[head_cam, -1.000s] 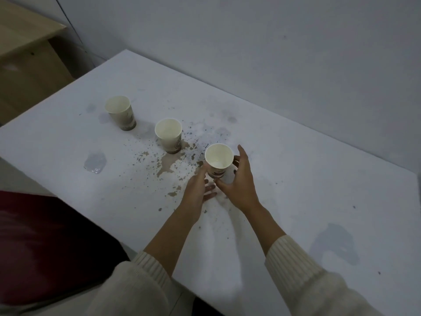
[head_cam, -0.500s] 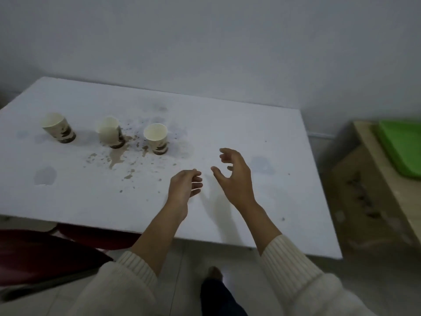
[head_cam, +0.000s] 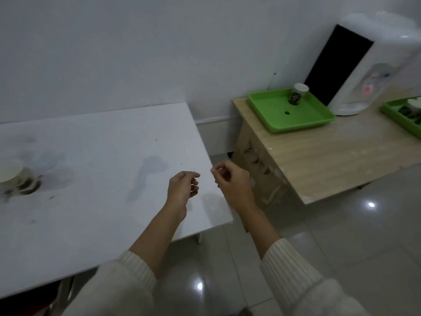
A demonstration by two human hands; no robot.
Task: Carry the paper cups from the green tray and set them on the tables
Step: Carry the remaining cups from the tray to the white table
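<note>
The left hand (head_cam: 182, 188) and right hand (head_cam: 234, 183) hang loosely curled, holding nothing, by the white desk's (head_cam: 91, 156) right edge, while one paper cup (head_cam: 297, 93) stands on the far-right green tray (head_cam: 291, 128).

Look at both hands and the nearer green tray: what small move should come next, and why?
Probably a reach with the right hand toward the paper cup standing upright at the back of the green tray on the wooden table. Both that hand and the left hand hold nothing, and the right one is nearer the tray.
</note>
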